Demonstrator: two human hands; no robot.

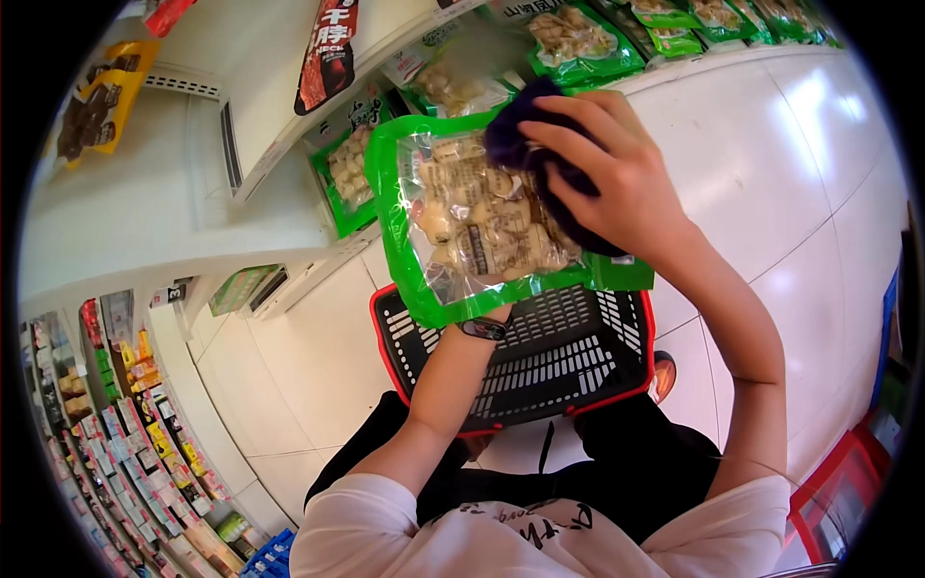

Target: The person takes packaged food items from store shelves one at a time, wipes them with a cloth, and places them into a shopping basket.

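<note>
A clear vacuum pack of pale food pieces with a green border point(470, 217) is held up, its printed side facing the camera. My left hand point(498, 312) is beneath the pack, mostly hidden by it; the wrist wears a dark band. The pack appears to rest on that hand, whose fingers cannot be seen. My right hand point(614, 170) grips a dark purple cloth point(531, 134), which lies against the pack's upper right part. Below the pack is a black plastic basket with a red rim point(650, 339); no goods show in its visible part.
Similar green packs point(578, 36) line a low shelf at the top. White shelving point(144, 209) with hanging snack bags point(101, 105) stands at the left, above more stocked shelves point(144, 448). A red-framed object point(842, 491) is at lower right. Light floor tiles point(780, 180) surround the basket.
</note>
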